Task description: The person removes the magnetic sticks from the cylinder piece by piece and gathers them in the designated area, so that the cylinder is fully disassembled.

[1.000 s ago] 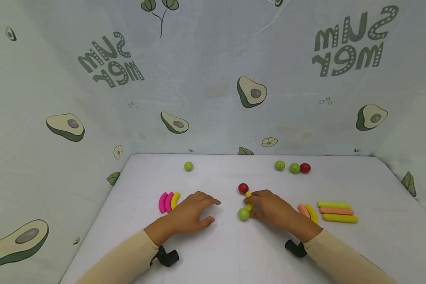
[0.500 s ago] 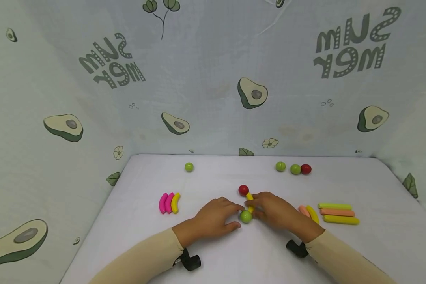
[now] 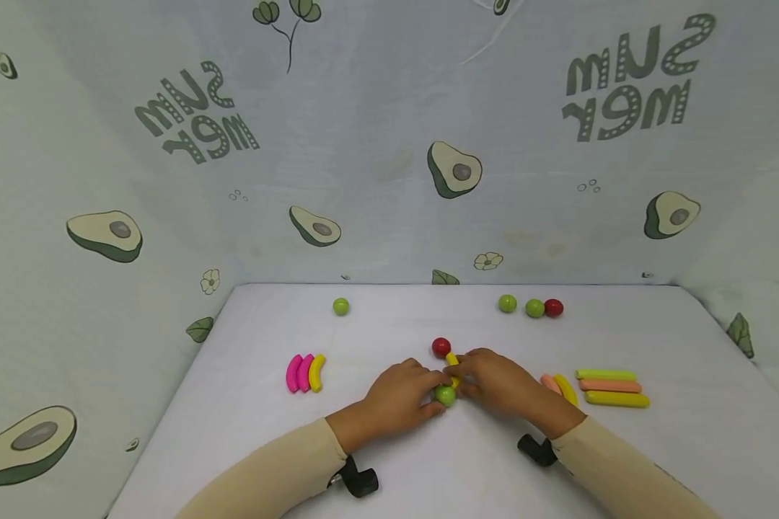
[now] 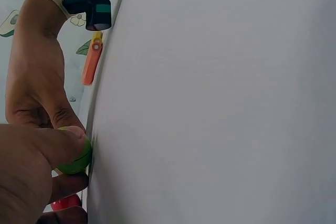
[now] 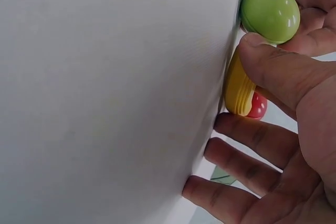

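My left hand (image 3: 399,398) pinches a shiny green ball (image 3: 444,396) between thumb and fingers, low at the white table's middle. In the left wrist view the thumb covers part of this green ball (image 4: 76,165). Just to the right, my right hand (image 3: 501,383) holds a small yellow banana-like piece (image 5: 237,88) between thumb and index finger; its other fingers rest spread on the table. The fingers partly hide this yellow piece (image 3: 452,359) in the head view. A red ball (image 3: 441,347) lies at its far end, and the green ball sits by its near end.
Two pink curved pieces (image 3: 298,373) and a yellow one (image 3: 316,373) lie together at left. Right of my right hand are an orange and a yellow curved piece (image 3: 565,390) and several sticks (image 3: 617,398). Green balls (image 3: 341,306) and a red ball (image 3: 554,308) sit along the back.
My left hand has moved right from beside the pink pieces to the green ball and now pinches it. The right hand has stayed at the yellow piece.
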A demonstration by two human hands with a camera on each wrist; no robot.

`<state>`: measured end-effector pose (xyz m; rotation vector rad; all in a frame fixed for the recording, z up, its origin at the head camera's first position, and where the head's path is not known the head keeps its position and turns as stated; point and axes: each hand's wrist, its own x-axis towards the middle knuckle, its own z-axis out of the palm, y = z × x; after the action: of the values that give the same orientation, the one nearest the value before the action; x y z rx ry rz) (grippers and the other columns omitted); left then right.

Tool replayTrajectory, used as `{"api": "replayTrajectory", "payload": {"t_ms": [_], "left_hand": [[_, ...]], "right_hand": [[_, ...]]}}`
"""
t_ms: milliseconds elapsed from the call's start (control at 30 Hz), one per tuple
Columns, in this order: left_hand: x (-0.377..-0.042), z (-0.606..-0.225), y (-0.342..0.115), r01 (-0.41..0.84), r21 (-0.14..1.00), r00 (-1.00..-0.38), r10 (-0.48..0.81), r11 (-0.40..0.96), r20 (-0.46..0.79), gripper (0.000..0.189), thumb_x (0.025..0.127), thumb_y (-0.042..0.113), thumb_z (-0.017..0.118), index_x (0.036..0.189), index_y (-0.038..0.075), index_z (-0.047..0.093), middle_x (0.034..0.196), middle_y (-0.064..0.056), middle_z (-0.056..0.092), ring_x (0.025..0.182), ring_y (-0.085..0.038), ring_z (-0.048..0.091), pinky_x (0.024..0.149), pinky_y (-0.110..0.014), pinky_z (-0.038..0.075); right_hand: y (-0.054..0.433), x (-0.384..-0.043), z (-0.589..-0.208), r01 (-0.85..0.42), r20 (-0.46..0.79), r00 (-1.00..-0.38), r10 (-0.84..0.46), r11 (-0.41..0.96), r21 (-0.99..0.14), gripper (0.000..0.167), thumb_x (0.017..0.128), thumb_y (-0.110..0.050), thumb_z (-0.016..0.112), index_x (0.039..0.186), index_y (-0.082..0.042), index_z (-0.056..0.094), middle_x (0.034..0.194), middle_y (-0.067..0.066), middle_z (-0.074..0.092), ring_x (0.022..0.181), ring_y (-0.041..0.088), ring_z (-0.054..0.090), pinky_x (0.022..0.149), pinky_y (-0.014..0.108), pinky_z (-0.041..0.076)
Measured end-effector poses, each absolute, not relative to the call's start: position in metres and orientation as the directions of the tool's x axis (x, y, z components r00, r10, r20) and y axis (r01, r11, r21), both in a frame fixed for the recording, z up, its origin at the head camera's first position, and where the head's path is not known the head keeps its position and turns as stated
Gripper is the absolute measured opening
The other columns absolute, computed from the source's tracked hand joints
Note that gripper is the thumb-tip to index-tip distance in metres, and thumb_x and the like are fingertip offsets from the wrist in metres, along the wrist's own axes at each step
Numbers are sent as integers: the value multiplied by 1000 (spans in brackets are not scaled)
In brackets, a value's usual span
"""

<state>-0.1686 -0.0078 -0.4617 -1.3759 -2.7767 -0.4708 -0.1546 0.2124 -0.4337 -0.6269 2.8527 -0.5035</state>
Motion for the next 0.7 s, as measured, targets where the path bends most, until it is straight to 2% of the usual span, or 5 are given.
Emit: {"api": "replayTrajectory", "payload": {"t_ms": [233, 467, 700], "left_hand": [[-168, -461, -6, 779, 269, -613, 778, 566, 139, 32, 92, 33, 79, 121, 23, 69, 105, 14, 70, 100, -11, 59, 81, -24, 48], [-168, -462, -7, 779, 271, -611, 781, 565, 131, 36, 93, 33, 78, 125, 21, 67, 108, 13, 70, 103, -13, 58, 81, -27, 48], [-170, -463, -12, 757, 359, -616, 780, 547, 110, 35, 94, 34, 76, 125, 22, 67, 112, 14, 69, 108, -12, 58, 87, -28, 48]], "right_hand": [[210, -154, -433, -336, -118, -910, -397, 875, -350, 33, 87, -19, 83, 120, -15, 78, 122, 7, 71, 125, 35, 57, 101, 55, 49], [209, -155, -434, -325, -122, -916, -383, 885, -334, 34, 85, -20, 85, 118, -16, 78, 116, 2, 72, 123, 33, 58, 99, 52, 51], [209, -155, -435, -336, -113, -913, -391, 880, -335, 34, 84, -20, 86, 117, -17, 79, 117, 2, 73, 122, 33, 58, 98, 52, 52]]}}
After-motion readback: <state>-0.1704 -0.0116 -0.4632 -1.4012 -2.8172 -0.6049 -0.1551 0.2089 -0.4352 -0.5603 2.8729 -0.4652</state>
